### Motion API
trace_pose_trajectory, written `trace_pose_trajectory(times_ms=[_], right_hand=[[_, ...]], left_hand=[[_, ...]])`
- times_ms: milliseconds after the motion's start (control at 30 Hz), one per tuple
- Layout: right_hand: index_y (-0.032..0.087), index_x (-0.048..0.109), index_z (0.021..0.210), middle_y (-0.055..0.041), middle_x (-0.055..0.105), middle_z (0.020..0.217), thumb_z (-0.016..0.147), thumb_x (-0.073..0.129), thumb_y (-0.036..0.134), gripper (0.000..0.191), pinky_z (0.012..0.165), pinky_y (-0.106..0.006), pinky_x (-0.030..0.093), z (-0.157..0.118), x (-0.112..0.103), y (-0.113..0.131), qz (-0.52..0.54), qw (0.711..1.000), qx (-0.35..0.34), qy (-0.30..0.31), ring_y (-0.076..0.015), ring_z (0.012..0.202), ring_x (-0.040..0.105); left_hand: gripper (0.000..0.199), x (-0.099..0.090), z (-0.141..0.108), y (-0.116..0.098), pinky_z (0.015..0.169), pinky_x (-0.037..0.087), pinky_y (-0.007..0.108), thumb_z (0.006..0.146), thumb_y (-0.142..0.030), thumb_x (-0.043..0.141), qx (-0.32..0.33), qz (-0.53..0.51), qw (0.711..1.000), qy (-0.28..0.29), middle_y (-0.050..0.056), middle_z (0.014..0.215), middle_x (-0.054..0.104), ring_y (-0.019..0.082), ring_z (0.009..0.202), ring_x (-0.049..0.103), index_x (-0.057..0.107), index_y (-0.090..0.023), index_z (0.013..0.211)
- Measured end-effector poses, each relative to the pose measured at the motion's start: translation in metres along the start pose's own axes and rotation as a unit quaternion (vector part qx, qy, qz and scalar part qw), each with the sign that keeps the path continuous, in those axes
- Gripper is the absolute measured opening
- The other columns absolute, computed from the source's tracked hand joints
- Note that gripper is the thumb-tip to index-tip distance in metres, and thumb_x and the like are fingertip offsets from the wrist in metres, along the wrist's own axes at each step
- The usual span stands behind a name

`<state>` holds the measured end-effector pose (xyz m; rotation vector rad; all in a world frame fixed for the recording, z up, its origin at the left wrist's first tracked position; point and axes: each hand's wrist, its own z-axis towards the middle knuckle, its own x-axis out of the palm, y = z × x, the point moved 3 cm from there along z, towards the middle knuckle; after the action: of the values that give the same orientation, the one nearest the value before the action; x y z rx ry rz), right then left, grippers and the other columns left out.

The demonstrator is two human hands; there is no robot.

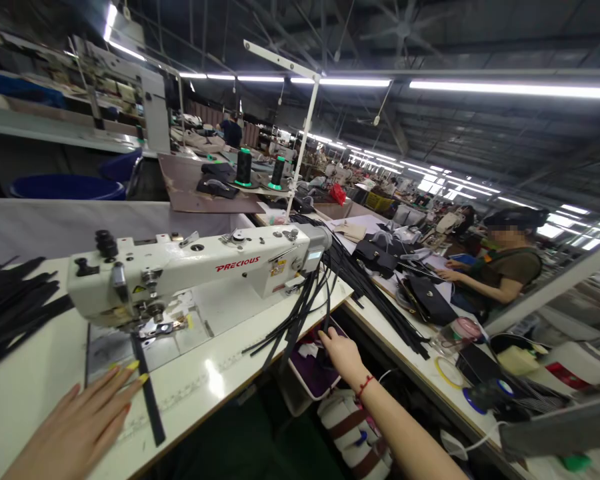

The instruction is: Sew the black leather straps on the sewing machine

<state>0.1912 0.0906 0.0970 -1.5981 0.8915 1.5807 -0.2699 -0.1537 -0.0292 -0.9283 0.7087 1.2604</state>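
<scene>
Black strip [151,403]'s under the sewing machine [240,263]'s left end, left hand [77,420] loosely spread beside it, right hand [343,353] pinching a dangling strip [328,303] off its right; probably light, bendy stuff, so I'd grab the loose end.

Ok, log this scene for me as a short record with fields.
machine: white sewing machine, marked PRECIOUS
workpiece: narrow black strip, running from the needle area toward the table edge
left hand: spread on the tabletop, fingertips at the strip
right hand: at hanging black straps, grip unclear
thread: two dark spools behind the machine
nearby: seated co-worker, black bags
</scene>
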Motion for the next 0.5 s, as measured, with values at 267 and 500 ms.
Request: trace_pose_trajectory(times_ms=[267, 500], right_hand=[[0.011, 0.067, 0.086, -0.0139, 0.067, 0.094, 0.093, 0.045, 0.008, 0.023, 0.062, -0.03, 0.041, 0.009, 0.022, 0.018, -0.102, 0.974, -0.19, 0.065, -0.0217, 0.078, 0.064], [0.02, 0.065, 0.065, -0.0008, 0.065, 0.072, 0.076, 0.072, 0.021, 0.013, 0.051, -0.024, 0.033, -0.069, 0.052, 0.132, 0.106, 0.918, -0.346, 0.163, -0.0138, 0.063, 0.059]], left_hand=[[0.042, -0.016, 0.009, -0.015, 0.11, 0.033, 0.057, 0.092, -0.04, 0.047, -0.01, 0.072, 0.996, 0.055, 0.005, 0.143, 0.054, 0.031, 0.133, 0.046, 0.061, -0.029, 0.13], [0.038, -0.053, 0.029, -0.046, 0.114, 0.029, 0.055, 0.097, -0.03, 0.043, -0.051, 0.059, 0.994, 0.07, 0.005, 0.145, 0.051, 0.028, 0.136, 0.042, 0.058, -0.028, 0.132]])
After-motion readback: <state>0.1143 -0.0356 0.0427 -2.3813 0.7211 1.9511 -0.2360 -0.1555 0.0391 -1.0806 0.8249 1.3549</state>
